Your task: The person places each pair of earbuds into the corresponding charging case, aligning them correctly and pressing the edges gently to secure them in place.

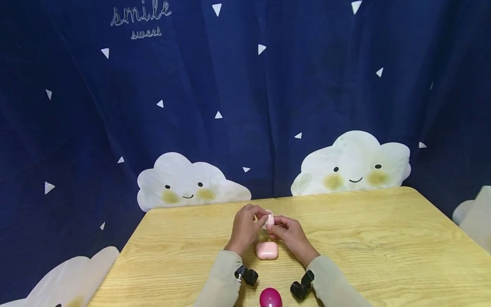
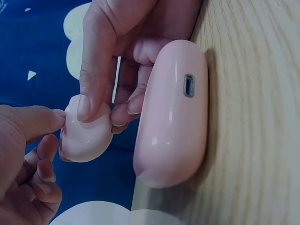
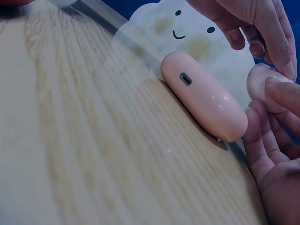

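Note:
In front of me, a small pale pink rounded piece [image 2: 86, 138] is held up between both hands. My right hand [image 1: 293, 236] pinches it, thumb on the near face and fingers behind. My left hand [image 1: 245, 226] pinches its upper edge with thumb and index finger; the other fingers are loosely curled in the left wrist view. The far side of the piece is mostly hidden by fingers. Just below the hands, a glossy pink earbud case [image 1: 267, 250] rests on the table, its charging port [image 3: 186, 78] visible in both wrist views. Neither hand grips the case.
A round magenta object [image 1: 270, 297] sits at the near edge of the view, between the forearms. The light wooden table [image 1: 184, 256] stretches to both sides. A dark blue curtain [image 1: 245, 85] printed with clouds hangs behind it. A black camera is strapped to each wrist.

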Motion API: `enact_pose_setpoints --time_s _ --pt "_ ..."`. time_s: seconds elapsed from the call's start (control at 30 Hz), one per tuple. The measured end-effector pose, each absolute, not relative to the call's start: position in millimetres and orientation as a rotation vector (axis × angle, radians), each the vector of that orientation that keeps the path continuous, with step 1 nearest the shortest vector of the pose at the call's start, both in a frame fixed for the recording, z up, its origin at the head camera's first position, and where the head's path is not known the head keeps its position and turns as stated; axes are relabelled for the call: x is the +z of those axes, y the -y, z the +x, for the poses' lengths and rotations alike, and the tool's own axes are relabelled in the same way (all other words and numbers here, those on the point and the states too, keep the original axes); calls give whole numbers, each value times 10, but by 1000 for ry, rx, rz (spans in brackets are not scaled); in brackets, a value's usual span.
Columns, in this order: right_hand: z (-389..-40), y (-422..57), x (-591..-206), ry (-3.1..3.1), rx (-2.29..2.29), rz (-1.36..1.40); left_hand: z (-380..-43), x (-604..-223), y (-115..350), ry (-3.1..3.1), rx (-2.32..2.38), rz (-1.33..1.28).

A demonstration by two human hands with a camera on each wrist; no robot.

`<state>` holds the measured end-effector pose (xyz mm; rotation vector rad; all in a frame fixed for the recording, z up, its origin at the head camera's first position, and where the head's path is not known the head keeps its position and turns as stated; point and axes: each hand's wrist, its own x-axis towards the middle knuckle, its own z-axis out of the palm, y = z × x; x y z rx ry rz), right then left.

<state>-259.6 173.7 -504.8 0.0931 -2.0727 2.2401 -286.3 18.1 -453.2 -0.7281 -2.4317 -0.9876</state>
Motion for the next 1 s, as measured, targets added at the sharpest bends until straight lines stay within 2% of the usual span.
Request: enact_pose_setpoints --time_s 0.23,0.53,0.73,0.87,1.0 --pt "-2589 -1749 -5038 2054 2278 78 -2873 -4542 -171 2388 -1103 -724" --pt "-2606 -1756 -5048 1992 2336 38 -3053 -4780 -57 2238 -1789 -510" --pt "-2616 -1748 -5058 1966 2367 32 -3037 -4884 3 2214 -2266 -440" --pt "-2606 -1737 -5055 1969 2371 44 -3094 -5061 31 2218 -2370 -469" --pt "-2599 -1746 -5047 1983 2368 27 -3080 -5084 45 2272 -2310 -567"
